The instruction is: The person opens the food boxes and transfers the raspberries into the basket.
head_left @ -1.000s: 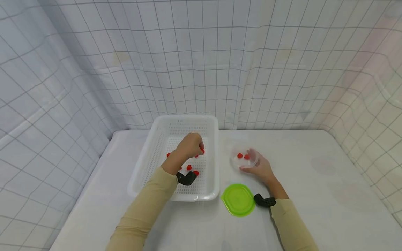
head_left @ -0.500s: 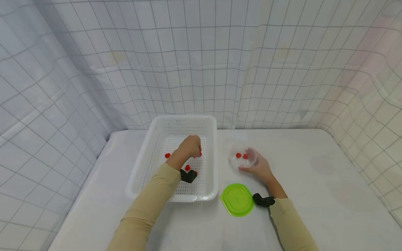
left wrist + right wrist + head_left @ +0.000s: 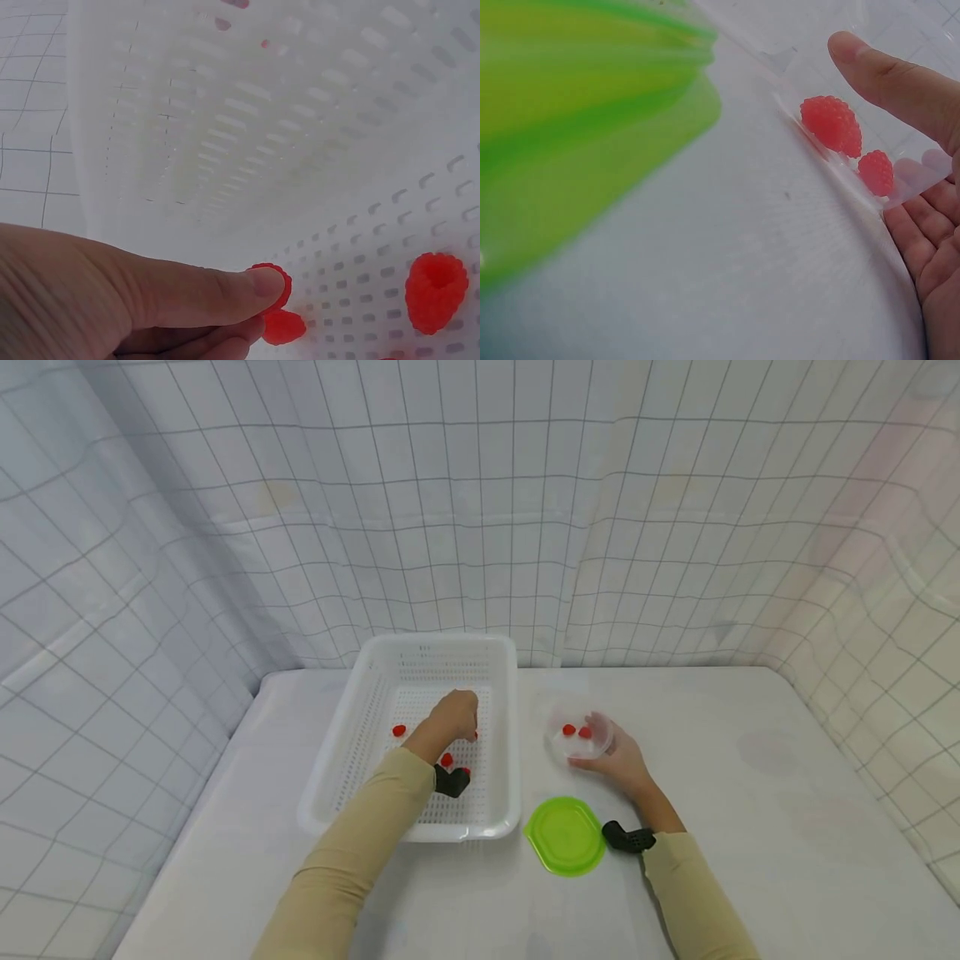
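Note:
Inside the white perforated basket (image 3: 512,735), my left hand (image 3: 453,714) reaches down. Its thumb and fingers pinch a red raspberry (image 3: 284,297), seen in the left wrist view just over another raspberry (image 3: 283,328) on the basket floor. A further raspberry (image 3: 436,292) lies to the right with its hollow end showing. My right hand (image 3: 621,762) grips a small clear container (image 3: 558,747) from its right side, thumb on the near side. Two raspberries (image 3: 831,124) rest inside that container.
A bright green lid (image 3: 566,837) lies on the white table (image 3: 697,735), in front of the container and right of the basket. Loose raspberries (image 3: 399,730) dot the basket floor. White grid-patterned curtains (image 3: 480,527) enclose the back and sides.
My left hand has come down slightly in the basket, with a raspberry between its fingers throughout. The right hand keeps its hold on the container. The head view has shifted a little.

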Available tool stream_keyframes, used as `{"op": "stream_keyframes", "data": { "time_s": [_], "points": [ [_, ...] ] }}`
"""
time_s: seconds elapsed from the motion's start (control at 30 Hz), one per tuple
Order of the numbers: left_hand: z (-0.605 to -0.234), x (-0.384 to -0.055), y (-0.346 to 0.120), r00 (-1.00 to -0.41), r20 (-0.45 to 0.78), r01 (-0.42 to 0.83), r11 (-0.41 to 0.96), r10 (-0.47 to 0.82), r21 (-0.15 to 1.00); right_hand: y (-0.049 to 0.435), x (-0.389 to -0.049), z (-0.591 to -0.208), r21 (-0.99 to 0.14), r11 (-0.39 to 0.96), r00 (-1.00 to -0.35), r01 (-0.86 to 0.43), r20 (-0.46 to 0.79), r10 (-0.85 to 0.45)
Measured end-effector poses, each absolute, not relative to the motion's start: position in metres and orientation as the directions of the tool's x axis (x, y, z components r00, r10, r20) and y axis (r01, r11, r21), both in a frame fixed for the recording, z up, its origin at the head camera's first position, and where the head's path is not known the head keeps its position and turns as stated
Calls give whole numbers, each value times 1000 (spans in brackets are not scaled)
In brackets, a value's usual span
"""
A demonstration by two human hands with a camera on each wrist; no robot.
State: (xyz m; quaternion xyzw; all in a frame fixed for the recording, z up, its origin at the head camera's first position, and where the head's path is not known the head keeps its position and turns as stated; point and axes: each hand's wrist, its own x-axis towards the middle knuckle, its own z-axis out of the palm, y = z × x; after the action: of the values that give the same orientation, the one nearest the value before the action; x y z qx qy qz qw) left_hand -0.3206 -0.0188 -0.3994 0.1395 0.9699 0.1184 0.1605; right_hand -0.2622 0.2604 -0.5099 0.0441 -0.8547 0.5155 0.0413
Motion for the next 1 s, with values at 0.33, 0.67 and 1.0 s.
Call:
{"op": "stream_keyframes", "data": {
  "time_s": [0.33, 0.67, 1.0],
  "points": [
    [-401, -318, -16, -904, -297, 234, 937, 308, 260, 260, -261, -509, -872, 475, -992, -120, 117, -36],
    [-405, -320, -15, -902, -311, 217, 938, 299, 272, 262, -261, -511, -871, 477, -993, -120, 116, -37],
    [-405, -319, -16, -909, -298, 202, 933, 292, 298, 262, -261, -512, -867, 482, -991, -128, 123, -42]
  ]
}}
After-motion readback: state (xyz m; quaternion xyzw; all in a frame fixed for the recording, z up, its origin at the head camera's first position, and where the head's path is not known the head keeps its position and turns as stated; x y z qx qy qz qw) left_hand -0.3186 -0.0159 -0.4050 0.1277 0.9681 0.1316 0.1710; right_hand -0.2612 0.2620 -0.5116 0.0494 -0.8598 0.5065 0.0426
